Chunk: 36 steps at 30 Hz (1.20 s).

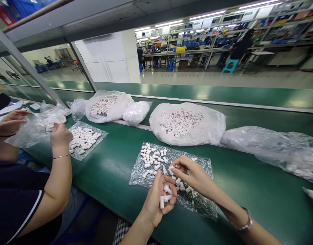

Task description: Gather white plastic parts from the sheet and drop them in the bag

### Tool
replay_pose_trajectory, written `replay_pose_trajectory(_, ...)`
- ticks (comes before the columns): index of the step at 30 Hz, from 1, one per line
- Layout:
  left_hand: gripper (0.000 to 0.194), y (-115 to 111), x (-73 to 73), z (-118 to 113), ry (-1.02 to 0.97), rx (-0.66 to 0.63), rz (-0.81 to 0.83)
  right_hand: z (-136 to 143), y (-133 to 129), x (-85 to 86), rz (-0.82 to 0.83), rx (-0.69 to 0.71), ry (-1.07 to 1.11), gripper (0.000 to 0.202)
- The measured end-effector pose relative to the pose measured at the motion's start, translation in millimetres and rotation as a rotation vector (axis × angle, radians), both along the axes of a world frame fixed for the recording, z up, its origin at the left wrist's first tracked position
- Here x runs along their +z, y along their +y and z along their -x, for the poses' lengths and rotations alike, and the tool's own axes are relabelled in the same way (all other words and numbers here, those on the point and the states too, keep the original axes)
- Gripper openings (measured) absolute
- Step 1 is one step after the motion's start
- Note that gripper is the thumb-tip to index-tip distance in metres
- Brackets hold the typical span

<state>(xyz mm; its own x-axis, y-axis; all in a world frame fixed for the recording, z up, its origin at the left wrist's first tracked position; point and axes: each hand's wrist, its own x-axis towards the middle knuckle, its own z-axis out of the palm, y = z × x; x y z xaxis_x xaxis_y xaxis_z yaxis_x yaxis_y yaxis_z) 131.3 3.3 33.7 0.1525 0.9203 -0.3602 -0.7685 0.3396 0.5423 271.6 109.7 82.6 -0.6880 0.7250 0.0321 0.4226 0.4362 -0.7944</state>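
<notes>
Hands work above a clear plastic sheet (146,172) on the green table (115,170). Left hand (159,197) cups several small white plastic pieces (165,197), grip curled around them. Right hand (194,177) pinches one piece (171,168) off the sheet.

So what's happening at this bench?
A person sits at a green conveyor table sorting small white caps spread on a clear plastic sheet. The left hand cups several caps; the right hand picks among those on the sheet. Open bags of caps lie behind. To the left, a co-worker's hand works beside another sheet of caps.
</notes>
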Motion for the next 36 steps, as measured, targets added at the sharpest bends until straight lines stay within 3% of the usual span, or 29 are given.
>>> replay_pose_trajectory(3, 0.057, -0.2, 1.9, 2.5, 0.064, 0.008, -0.054, -1.9, -1.4, -0.2, -0.086, -0.019, -0.063, 0.017)
replay_pose_trajectory(7, 0.058, -1.2, 9.4, 0.6, 0.197, -0.013, -0.084, 2.9, -21.8, 6.7, -0.144, 0.145, -0.146, 0.007)
replay_pose_trajectory(10, 0.055, -1.4, 11.9, -2.8, 0.218, -0.014, -0.089, 6.6, -27.7, 8.9, -0.18, 0.19, -0.177, 0.008)
replay_pose_trajectory(15, 0.053, 3.0, 2.3, -1.9, -0.029, -0.053, -0.023, 2.2, -7.0, 0.9, -0.056, 0.065, -0.077, 0.017)
replay_pose_trajectory(20, 0.038, 7.0, -2.4, 0.5, -0.305, 0.144, 0.144, -3.4, -1.1, 1.0, -0.195, -0.037, -0.045, 0.015)
replay_pose_trajectory(25, 0.026, 10.2, 5.2, -2.7, -0.382, 0.295, 0.188, 2.3, -25.2, 13.4, -0.366, 0.192, -0.013, 0.01)
replay_pose_trajectory(30, 0.02, 13.5, 11.3, -7.4, -0.296, 0.328, 0.249, 14.9, -42.5, 6.3, -0.567, 0.379, -0.116, 0.013)
replay_pose_trajectory(33, 0.021, 12.6, 13.1, -9.5, -0.296, 0.349, 0.234, 15.2, -40.2, 4.6, -0.458, 0.364, -0.07, 0.013)
replay_pose_trajectory(36, 0.02, 9.7, 13.7, -6.3, -0.249, 0.407, 0.175, 8.6, -26.0, 8.5, -0.147, 0.247, 0.058, 0.018)
